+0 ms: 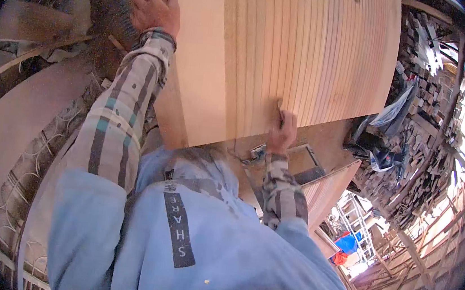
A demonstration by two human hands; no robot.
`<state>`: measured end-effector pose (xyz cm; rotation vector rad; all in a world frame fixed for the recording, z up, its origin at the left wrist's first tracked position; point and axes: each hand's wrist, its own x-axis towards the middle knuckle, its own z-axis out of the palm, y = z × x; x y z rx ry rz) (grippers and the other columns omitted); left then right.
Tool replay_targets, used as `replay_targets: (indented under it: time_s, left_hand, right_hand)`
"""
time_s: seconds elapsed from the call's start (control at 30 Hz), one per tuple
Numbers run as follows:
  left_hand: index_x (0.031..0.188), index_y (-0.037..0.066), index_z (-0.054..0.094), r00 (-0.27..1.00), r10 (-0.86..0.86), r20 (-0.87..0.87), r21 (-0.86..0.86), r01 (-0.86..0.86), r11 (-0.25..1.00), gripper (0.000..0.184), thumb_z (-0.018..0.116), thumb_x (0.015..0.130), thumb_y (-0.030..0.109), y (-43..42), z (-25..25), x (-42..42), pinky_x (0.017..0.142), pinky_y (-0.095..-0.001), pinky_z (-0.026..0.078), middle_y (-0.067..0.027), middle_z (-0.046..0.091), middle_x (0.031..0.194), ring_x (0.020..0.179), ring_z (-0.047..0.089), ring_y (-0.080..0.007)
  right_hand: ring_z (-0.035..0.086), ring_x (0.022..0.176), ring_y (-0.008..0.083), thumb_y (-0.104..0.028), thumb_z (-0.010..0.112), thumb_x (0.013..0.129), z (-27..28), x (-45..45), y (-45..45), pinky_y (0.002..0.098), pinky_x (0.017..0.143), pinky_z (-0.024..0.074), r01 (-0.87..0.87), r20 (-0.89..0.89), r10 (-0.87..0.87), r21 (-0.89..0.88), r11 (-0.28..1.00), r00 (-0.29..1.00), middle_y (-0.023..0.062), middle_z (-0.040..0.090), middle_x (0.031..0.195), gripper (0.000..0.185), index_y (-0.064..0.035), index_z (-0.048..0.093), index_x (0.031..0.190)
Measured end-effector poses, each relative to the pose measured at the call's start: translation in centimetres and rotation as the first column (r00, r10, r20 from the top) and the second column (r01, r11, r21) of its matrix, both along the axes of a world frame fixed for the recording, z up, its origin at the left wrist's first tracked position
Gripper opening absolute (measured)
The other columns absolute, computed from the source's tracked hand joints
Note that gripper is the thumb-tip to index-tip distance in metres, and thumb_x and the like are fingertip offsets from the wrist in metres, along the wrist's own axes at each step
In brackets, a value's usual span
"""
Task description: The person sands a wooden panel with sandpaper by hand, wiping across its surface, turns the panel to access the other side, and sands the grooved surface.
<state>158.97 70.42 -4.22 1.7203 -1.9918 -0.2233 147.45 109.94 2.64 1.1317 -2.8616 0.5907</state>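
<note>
A large wooden panel with a striped, glued-strip surface and a plain pale band along its left side lies in front of me. At its upper left edge is my left hand, fingers curled; a small white bit shows at one fingertip, and I cannot tell whether it is held or wrapped on. Near the panel's close edge, my right hand is closed around a small thin tool, its narrow tip touching or just above the striped surface. Most of that tool is hidden in the fingers.
Stacked wood offcuts fill the right side, with a dark plastic bag before them. Below the panel stand a dark-edged frame and another wooden board. A pale curved board lies at left. Blue and red items sit lower right.
</note>
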Motion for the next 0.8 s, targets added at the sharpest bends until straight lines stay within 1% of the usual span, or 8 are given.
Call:
replay_targets:
  time_s: [0.27,0.33,0.43,0.47,0.5,0.53,0.63,0.8]
  left_hand:
    - [0.142,0.019,0.045,0.998,0.020,0.059,-0.141,-0.011,0.990,0.062,0.059,0.089,0.049,-0.4,-0.9,0.3,0.090,-0.0517,0.050,-0.0201,0.054,0.127,0.112,0.057,-0.0392]
    - [0.142,0.020,0.044,0.999,0.027,0.044,0.017,-0.028,0.999,0.063,0.057,0.090,0.051,-0.8,-1.2,0.4,0.090,-0.0527,0.050,-0.0212,0.053,0.129,0.114,0.056,-0.0398]
    - [0.143,0.017,0.044,1.000,-0.011,0.009,-0.012,0.011,1.000,0.062,0.055,0.091,0.049,-0.3,-0.9,0.4,0.091,-0.0511,0.048,-0.0232,0.052,0.129,0.113,0.056,-0.0405]
    - [0.143,0.016,0.043,1.000,-0.013,-0.002,-0.029,0.013,0.999,0.061,0.054,0.091,0.047,-0.2,-0.6,0.4,0.091,-0.0503,0.048,-0.0242,0.051,0.128,0.112,0.056,-0.0409]
    - [0.143,0.016,0.043,1.000,-0.013,-0.014,-0.032,0.013,0.999,0.061,0.054,0.091,0.047,-0.1,-0.1,0.2,0.091,-0.0503,0.048,-0.0242,0.051,0.128,0.112,0.056,-0.0409]
    - [0.143,0.016,0.043,1.000,-0.011,-0.002,0.002,0.011,1.000,0.061,0.054,0.092,0.046,0.0,0.5,0.1,0.092,-0.0498,0.047,-0.0243,0.051,0.128,0.112,0.056,-0.0408]
    - [0.143,0.015,0.044,1.000,-0.012,0.012,0.022,0.012,1.000,0.061,0.054,0.092,0.047,-0.1,0.9,0.2,0.092,-0.0491,0.048,-0.0219,0.053,0.129,0.114,0.056,-0.0394]
    - [0.144,0.014,0.041,0.996,0.015,0.092,-0.003,-0.014,1.000,0.061,0.053,0.093,0.044,0.0,0.9,0.1,0.093,-0.0470,0.048,-0.0226,0.049,0.131,0.116,0.054,-0.0394]
  right_hand:
    - [0.063,0.076,0.0320,-0.016,0.064,0.088,-5.7,-17.0,-29.4,0.0405,0.069,0.0514,-0.203,-0.217,0.158,-0.205,0.957,0.963,0.0144,0.064,0.081,0.012,-0.0052,0.067,0.091]
    - [0.063,0.077,0.0339,-0.017,0.063,0.088,-5.8,-17.6,-29.6,0.0414,0.070,0.0516,-0.137,-0.250,0.093,-0.168,0.976,0.964,0.0150,0.065,0.082,0.013,-0.0053,0.067,0.093]
    - [0.063,0.081,0.0348,-0.021,0.062,0.091,-4.1,-12.7,-21.4,0.0424,0.069,0.0507,-0.191,-0.236,0.143,-0.193,0.963,0.961,0.0153,0.065,0.086,0.018,-0.0055,0.067,0.096]
    - [0.062,0.079,0.0329,-0.019,0.062,0.091,-2.7,-10.2,-17.6,0.0414,0.067,0.0496,-0.096,-0.091,0.089,-0.078,0.992,0.992,0.0152,0.064,0.085,0.016,-0.0042,0.066,0.093]
    - [0.061,0.076,0.0307,-0.013,0.065,0.087,-2.0,-7.7,-13.1,0.0398,0.066,0.0490,-0.131,-0.038,0.126,-0.216,0.968,0.991,0.0153,0.062,0.081,0.009,-0.0035,0.066,0.088]
    - [0.061,0.076,0.0300,-0.005,0.066,0.083,-1.3,-5.3,-9.0,0.0384,0.065,0.0488,-0.048,-0.002,0.048,-0.057,0.997,0.999,0.0153,0.062,0.081,0.004,-0.0031,0.066,0.087]
    - [0.060,0.077,0.0297,0.006,0.062,0.082,0.3,0.5,-0.5,0.0377,0.067,0.0493,-0.001,0.028,0.002,-0.035,0.999,1.000,0.0144,0.061,0.083,0.015,-0.0006,0.067,0.095]
    - [0.059,0.072,0.0285,-0.002,0.064,0.088,-0.9,-5.3,-10.0,0.0371,0.065,0.0485,-0.080,-0.021,0.078,-0.109,0.991,0.997,0.0147,0.060,0.079,0.007,-0.0001,0.067,0.095]
